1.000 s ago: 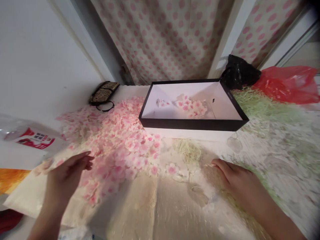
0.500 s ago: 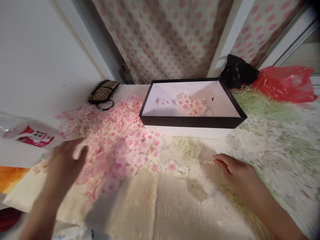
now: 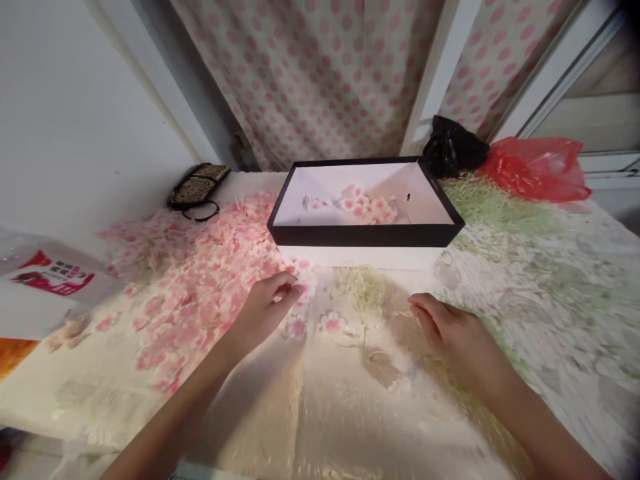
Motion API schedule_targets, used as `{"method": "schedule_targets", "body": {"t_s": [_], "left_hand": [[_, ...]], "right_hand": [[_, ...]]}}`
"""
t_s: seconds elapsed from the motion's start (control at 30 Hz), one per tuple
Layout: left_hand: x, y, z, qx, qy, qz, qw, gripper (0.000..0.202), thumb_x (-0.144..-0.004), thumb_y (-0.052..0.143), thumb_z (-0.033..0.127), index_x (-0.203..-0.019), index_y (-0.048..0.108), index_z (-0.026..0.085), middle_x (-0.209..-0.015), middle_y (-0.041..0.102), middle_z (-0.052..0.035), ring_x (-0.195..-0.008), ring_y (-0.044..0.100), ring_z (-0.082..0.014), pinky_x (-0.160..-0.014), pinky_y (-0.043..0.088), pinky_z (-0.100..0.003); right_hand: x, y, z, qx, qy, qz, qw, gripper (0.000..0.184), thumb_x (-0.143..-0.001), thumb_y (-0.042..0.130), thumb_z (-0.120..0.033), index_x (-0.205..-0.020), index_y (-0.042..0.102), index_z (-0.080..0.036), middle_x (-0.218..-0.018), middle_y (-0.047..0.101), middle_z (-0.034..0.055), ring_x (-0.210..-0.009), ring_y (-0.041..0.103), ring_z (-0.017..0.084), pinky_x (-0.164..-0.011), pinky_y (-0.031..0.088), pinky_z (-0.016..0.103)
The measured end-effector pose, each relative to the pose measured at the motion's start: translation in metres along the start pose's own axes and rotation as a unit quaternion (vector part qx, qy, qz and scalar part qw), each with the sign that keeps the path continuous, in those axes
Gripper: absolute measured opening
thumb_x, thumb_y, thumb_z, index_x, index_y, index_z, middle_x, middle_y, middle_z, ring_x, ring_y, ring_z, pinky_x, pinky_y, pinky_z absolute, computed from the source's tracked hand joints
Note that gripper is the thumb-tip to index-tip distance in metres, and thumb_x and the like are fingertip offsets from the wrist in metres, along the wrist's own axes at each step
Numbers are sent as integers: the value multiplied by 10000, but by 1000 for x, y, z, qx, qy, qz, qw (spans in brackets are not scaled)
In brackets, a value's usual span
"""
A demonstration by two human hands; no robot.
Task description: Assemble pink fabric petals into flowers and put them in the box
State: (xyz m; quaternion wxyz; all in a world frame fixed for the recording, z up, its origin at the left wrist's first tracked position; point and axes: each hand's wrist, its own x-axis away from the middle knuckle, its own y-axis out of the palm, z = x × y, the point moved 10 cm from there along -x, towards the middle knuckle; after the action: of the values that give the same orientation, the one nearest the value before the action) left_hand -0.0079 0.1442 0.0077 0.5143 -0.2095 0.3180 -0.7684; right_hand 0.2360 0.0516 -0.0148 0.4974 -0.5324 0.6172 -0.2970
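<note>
Pink and white paper flowers (image 3: 200, 280) lie in a wide, loose spread over the left half of a counter (image 3: 345, 420), which has a pale, shiny covering. Beyond the middle stands an open box (image 3: 365, 236) with white sides and a black rim; a small cluster of flowers (image 3: 370, 207) lies on its floor, with a few more to the left inside. The person's left hand (image 3: 273, 303) is on the near side of the box, over the right edge of the spread, its grip curled with thumb and forefinger close together; whether anything is pinched there cannot be told. The right hand (image 3: 445, 327) is over the right side of the counter, thumb and fingertips drawn together, and whether they hold anything is likewise unclear. Between the hands, near the box, are a tangle of pale green paper shreds (image 3: 363, 287) and a single flower (image 3: 332, 323). More green shreds (image 3: 500, 203) spread right of the box, with a black bag (image 3: 453, 147) and a red bag (image 3: 537, 170) at the far right. A patterned purse (image 3: 199, 185) sits far left, a clear bottle (image 3: 55, 273) with a red and white label at the left edge. A pink-dotted curtain (image 3: 320, 73) hangs behind.
</note>
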Motion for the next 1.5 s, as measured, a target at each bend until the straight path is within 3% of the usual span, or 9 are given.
{"method": "schedule_targets", "body": {"t_s": [0.2, 0.43, 0.53, 0.67, 0.9, 1.1, 1.27, 1.4, 1.5], "left_hand": [[22, 38, 31, 150, -3, -126, 981, 298, -931, 410, 347, -690, 401, 171, -651, 504, 26, -606, 531, -108, -581, 435, -223], [42, 70, 66, 172, 23, -229, 958, 337, -957, 402, 377, -711, 469, 155, -633, 441, 41, -569, 408, -80, -517, 308, -207], [49, 82, 67, 163, 31, -263, 951, 341, -956, 401, 384, -704, 442, 158, -628, 355, 50, -571, 344, -80, -501, 259, -213], [54, 92, 62, 187, 18, -294, 937, 344, -951, 404, 383, -692, 418, 158, -621, 333, 52, -570, 359, -77, -497, 280, -198], [59, 100, 54, 228, -20, -328, 917, 278, -926, 470, 374, -746, 440, 165, -641, 325, 58, -568, 368, -70, -497, 304, -181], [58, 96, 49, 203, 23, -265, 942, 286, -949, 420, 357, -753, 496, 164, -672, 367, 42, -575, 340, -76, -487, 252, -215], [53, 85, 61, 122, 107, -183, 970, 332, -957, 405, 285, -658, 465, 154, -569, 375, 52, -514, 354, -63, -484, 268, -207], [49, 54, 70, 43, 144, -61, 987, 298, -950, 397, 265, -705, 527, 155, -631, 509, 23, -573, 475, -85, -526, 344, -204], [68, 18, 50, 38, 67, 18, 997, 301, -940, 424, 302, -715, 565, 162, -677, 566, 6, -645, 546, -118, -599, 425, -215]], "right_hand": [[0, -11, -15, -129, 22, -18, 991, 148, -948, 425, -282, -993, 552, -221, -889, 657, -15, -741, 647, 130, -603, 480, 200], [0, -28, -64, -388, -11, -75, 919, 36, -865, 605, -241, -850, 638, -240, -1010, 601, -31, -951, 584, 93, -803, 464, 161], [1, -19, -79, -456, -24, -113, 883, 28, -848, 628, -207, -847, 651, -224, -1056, 580, -18, -985, 568, 90, -856, 445, 169], [4, 6, -82, -530, -2, -160, 833, 35, -871, 597, -200, -864, 632, -200, -937, 607, -3, -865, 583, 81, -725, 475, 158], [9, 23, -71, -581, 41, -165, 796, 33, -868, 618, -227, -852, 626, -200, -897, 599, -8, -781, 574, 69, -663, 477, 153], [17, 27, -88, -610, 13, -229, 758, 33, -848, 642, -198, -844, 619, -174, -947, 606, 10, -934, 580, 107, -870, 468, 237], [18, 30, -89, -585, 18, -216, 781, 55, -843, 643, -198, -814, 623, -157, -881, 623, 4, -856, 589, 85, -794, 480, 189], [20, 31, -90, -569, 12, -216, 794, 95, -845, 642, -227, -791, 622, -151, -857, 612, 7, -805, 574, 76, -736, 465, 174], [22, 31, -86, -555, 17, -214, 804, 111, -855, 632, -250, -796, 624, -156, -858, 603, 14, -806, 568, 86, -726, 457, 190]]}}
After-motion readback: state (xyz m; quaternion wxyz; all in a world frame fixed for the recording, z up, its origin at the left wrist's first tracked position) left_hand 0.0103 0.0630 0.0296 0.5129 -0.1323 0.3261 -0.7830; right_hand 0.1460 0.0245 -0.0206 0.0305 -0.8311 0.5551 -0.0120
